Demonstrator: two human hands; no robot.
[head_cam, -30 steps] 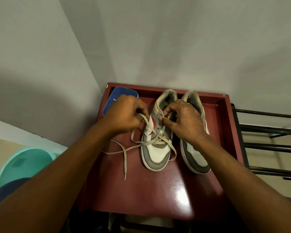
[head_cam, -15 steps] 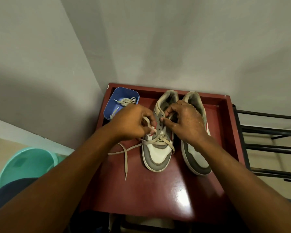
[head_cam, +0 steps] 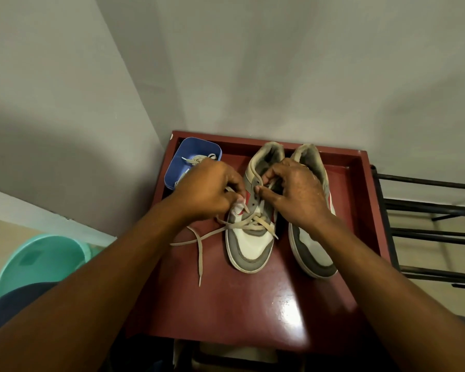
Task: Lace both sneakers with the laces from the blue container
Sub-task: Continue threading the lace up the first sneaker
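Two grey-and-white sneakers stand side by side on a dark red table point(head_cam: 247, 304), toes toward me. The left sneaker point(head_cam: 250, 245) has a beige lace point(head_cam: 199, 253) crossed through its lower eyelets, with a loose end trailing left over the table. My left hand point(head_cam: 210, 191) pinches that lace beside the sneaker's left eyelets. My right hand point(head_cam: 293, 194) pinches the lace at the upper eyelets and covers part of the right sneaker point(head_cam: 312, 253), which shows no lace. A blue container point(head_cam: 180, 167) at the table's back left holds another coiled lace point(head_cam: 196, 160).
Grey walls close in behind and to the left of the table. A black metal rack point(head_cam: 427, 232) stands right of it. A teal plastic tub point(head_cam: 38, 261) sits on the floor at the lower left. The table has a raised rim at the back.
My left hand has moved right and down toward the sneaker, uncovering the blue container and the lace in it. The lace's slack has been drawn in toward the shoe. My right hand stays put.
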